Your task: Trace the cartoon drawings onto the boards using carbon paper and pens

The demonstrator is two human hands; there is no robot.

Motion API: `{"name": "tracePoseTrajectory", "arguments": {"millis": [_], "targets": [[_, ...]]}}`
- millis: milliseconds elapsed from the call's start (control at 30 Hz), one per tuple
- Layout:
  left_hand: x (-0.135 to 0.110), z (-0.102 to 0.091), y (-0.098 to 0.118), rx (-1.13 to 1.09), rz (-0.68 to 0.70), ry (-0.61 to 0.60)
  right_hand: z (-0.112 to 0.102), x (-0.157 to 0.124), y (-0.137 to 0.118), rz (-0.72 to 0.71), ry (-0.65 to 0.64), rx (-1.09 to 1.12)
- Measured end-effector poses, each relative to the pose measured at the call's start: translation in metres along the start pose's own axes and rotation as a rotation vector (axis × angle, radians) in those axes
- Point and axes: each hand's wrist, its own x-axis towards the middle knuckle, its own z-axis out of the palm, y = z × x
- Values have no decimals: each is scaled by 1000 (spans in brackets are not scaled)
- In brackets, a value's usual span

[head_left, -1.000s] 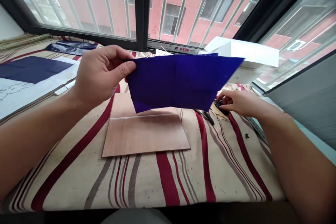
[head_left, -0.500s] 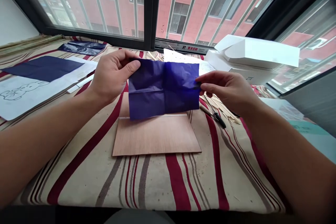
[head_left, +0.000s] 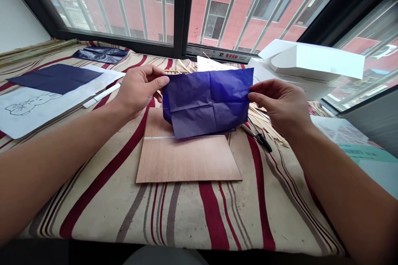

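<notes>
A creased sheet of blue carbon paper (head_left: 211, 101) hangs in the air, folded over so that a second layer shows behind its left and lower edges. My left hand (head_left: 138, 91) pinches its upper left corner between thumb and fingers. At the right edge, my right hand (head_left: 278, 101) holds the sheet with thumb and forefinger. Below it lies a flat wooden board (head_left: 188, 161), its far part partly covered by the sheet. A thin pale line crosses the board.
On the left, dark blue paper (head_left: 56, 78) lies over a white sheet with a line drawing (head_left: 31, 105), beside a white pen (head_left: 101, 95). A dark-handled tool (head_left: 264, 143) and thin wooden strips (head_left: 273, 128) lie right of the board. A white box (head_left: 317, 60) stands by the window.
The blue sheet has shifted right and now shows two layers hanging apart. My right hand has moved slightly right, its fingers still on the sheet's edge.
</notes>
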Motion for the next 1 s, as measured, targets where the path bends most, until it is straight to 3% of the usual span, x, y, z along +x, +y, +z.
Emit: {"name": "tracePoseTrajectory", "arguments": {"millis": [200, 333, 533, 667, 767, 867, 967, 1000], "targets": [[-1, 3, -4, -38, -24, -10, -4, 7, 4, 38, 50, -45], [11, -4, -13, 9, -84, 71, -16, 10, 2, 36, 43, 23], [48, -46, -41, 146, -91, 300, -19, 1, -5, 168, 27, 130], [54, -71, -61, 323, -83, 344, 0, -13, -13, 324, -131, 168], [51, -82, -62, 479, -27, 297, 12, -25, -20, 385, -216, 230], [48, -87, -49, 644, 69, 228, 21, -35, -25, 391, -308, 258], [41, -79, -25, 794, 219, 119, 27, -43, -25, 358, -387, 212], [36, -72, -15, 898, 310, 20, 29, -44, -24, 347, -399, 187]]}}
